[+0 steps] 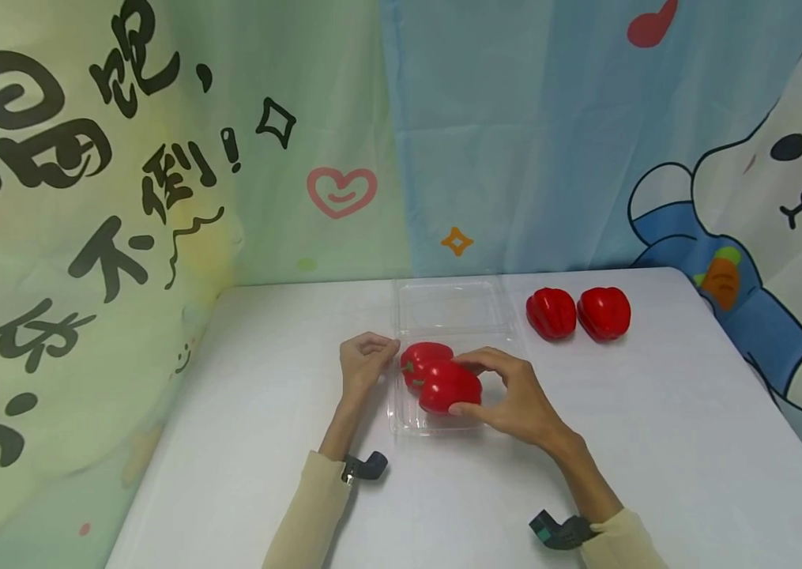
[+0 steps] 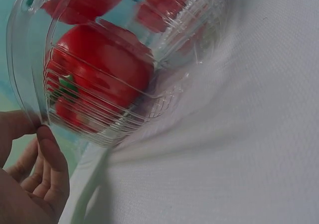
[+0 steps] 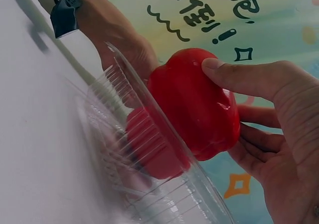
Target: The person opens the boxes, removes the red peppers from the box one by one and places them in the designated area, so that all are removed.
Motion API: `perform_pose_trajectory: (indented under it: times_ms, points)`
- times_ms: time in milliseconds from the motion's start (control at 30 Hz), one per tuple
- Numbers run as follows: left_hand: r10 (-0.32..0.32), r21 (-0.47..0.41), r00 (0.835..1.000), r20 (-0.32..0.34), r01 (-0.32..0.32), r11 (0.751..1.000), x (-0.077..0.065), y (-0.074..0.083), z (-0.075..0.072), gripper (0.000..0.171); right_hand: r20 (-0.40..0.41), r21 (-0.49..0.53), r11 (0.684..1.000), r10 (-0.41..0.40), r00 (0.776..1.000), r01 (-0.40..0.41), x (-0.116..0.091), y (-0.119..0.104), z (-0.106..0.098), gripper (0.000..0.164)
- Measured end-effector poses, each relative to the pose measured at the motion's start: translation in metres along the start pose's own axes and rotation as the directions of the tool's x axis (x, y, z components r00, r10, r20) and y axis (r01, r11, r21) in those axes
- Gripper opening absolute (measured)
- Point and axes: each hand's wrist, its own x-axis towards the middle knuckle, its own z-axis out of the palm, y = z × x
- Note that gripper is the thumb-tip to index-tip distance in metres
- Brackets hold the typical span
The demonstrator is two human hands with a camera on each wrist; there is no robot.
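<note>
Your left hand pinches the clear box, your right hand grips one red pepper over it, and crowding it onto the pepper inside could make it roll off

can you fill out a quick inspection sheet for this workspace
Surface: white cloth-like tabletop
Job's things: clear plastic container, lid open; one glossy red bell pepper inside, a second red pepper held over it, a third red pepper and fourth red pepper side by side on the table, to the right in the head view
Clutter: nothing seen
Left hand: pinches the container's rim
Right hand: grips the second pepper
Cables: nothing seen
Surroundings: green-and-blue printed cloth backdrop
</note>
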Motion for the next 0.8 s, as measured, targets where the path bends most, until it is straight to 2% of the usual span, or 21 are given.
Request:
perform_pose_trajectory:
  times_ms: [167, 467, 800]
  points:
    - [0.004, 0.002, 1.000, -0.002, -0.004, 1.000, 0.000, 0.003, 0.000, 0.016, -0.034, 0.007, 1.000, -0.021, 0.999, 0.022, 0.000, 0.003, -0.004, 0.068]
    - [-0.018, -0.004, 1.000, -0.006, 0.018, 1.000, 0.000, 0.001, 0.000, 0.015, -0.103, 0.001, 1.000, 0.001, 0.995, -0.001, -0.002, 0.006, -0.008, 0.067]
    - [-0.016, -0.011, 1.000, -0.005, 0.016, 1.000, 0.001, -0.001, 0.001, 0.015, -0.190, -0.005, 1.000, -0.024, 0.981, 0.023, -0.005, 0.012, -0.018, 0.069]
